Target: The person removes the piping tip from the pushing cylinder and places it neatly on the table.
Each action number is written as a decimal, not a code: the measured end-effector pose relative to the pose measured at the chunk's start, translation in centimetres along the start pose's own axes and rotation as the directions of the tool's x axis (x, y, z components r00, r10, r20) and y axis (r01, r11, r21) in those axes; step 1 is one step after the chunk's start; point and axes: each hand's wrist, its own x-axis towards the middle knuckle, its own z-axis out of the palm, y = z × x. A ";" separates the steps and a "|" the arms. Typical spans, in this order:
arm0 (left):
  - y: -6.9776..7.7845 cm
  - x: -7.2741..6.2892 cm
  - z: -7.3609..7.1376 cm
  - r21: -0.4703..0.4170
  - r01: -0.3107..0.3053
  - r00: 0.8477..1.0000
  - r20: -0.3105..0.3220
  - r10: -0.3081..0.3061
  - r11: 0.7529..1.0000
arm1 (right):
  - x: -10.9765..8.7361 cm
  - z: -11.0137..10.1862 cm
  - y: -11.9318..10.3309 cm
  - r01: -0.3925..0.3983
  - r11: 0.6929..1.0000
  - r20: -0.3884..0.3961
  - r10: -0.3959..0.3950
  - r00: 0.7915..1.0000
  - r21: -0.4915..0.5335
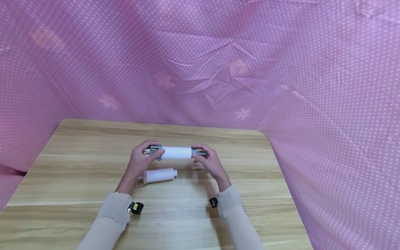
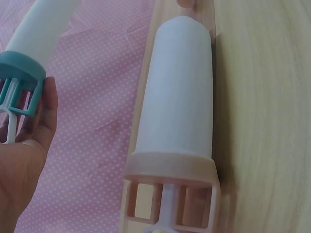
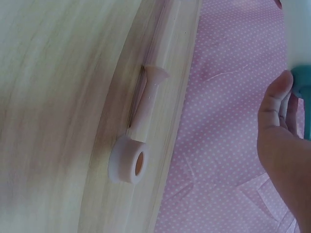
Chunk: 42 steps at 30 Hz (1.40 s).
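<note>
Above the table I hold a white icing syringe (image 1: 176, 152) with teal end pieces level between both hands. My left hand (image 1: 141, 160) grips its teal handle frame, where a white plunger shows. At the other end my right hand (image 1: 211, 163) holds the teal collar around the tapering nozzle. Below lies a second white icing syringe (image 2: 180, 92) with a pink handle frame and a pale plunger. In the right wrist view a pink flared nozzle (image 3: 149, 90) and a pink ring cap (image 3: 130, 159) rest on the wood, close to each other.
The wooden table (image 1: 256, 208) extends to both sides and toward me. A pink dotted cloth (image 1: 200, 69) hangs behind the table and along its sides. Each wrist carries a small black camera (image 1: 136, 208).
</note>
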 end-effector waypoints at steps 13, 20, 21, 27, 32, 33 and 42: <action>3.3 -0.8 0.1 -0.036 -0.034 0.999 -0.012 0.034 0.999 | -0.3 0.1 -0.2 -0.002 0.998 -0.047 0.005 0.999 0.060; 3.4 -1.0 0.2 -0.036 -0.051 0.999 -0.005 0.051 0.998 | -0.2 0.3 -0.2 -0.009 0.997 -0.076 0.015 0.997 0.078; 3.4 -1.1 0.1 -0.036 -0.051 0.999 -0.005 0.051 0.998 | -0.2 0.3 -0.2 -0.017 0.997 -0.077 0.023 0.997 0.073; 3.5 -1.2 0.1 -0.035 -0.050 0.999 -0.019 0.049 0.998 | -0.2 0.2 -0.1 -0.111 0.992 -0.070 0.116 0.991 0.063; 3.5 -1.2 0.1 -0.026 -0.048 0.999 -0.023 0.047 0.999 | -0.3 0.2 0.1 -0.176 0.980 -0.049 0.181 0.982 0.092; 3.5 -1.2 0.1 -0.026 -0.047 0.999 -0.023 0.046 0.999 | -0.3 0.2 0.2 -0.173 0.980 -0.044 0.178 0.983 0.096; 3.4 -1.2 0.1 -0.034 -0.032 0.999 -0.023 0.031 0.999 | -0.3 0.3 0.0 -0.109 0.990 -0.040 0.113 0.993 0.090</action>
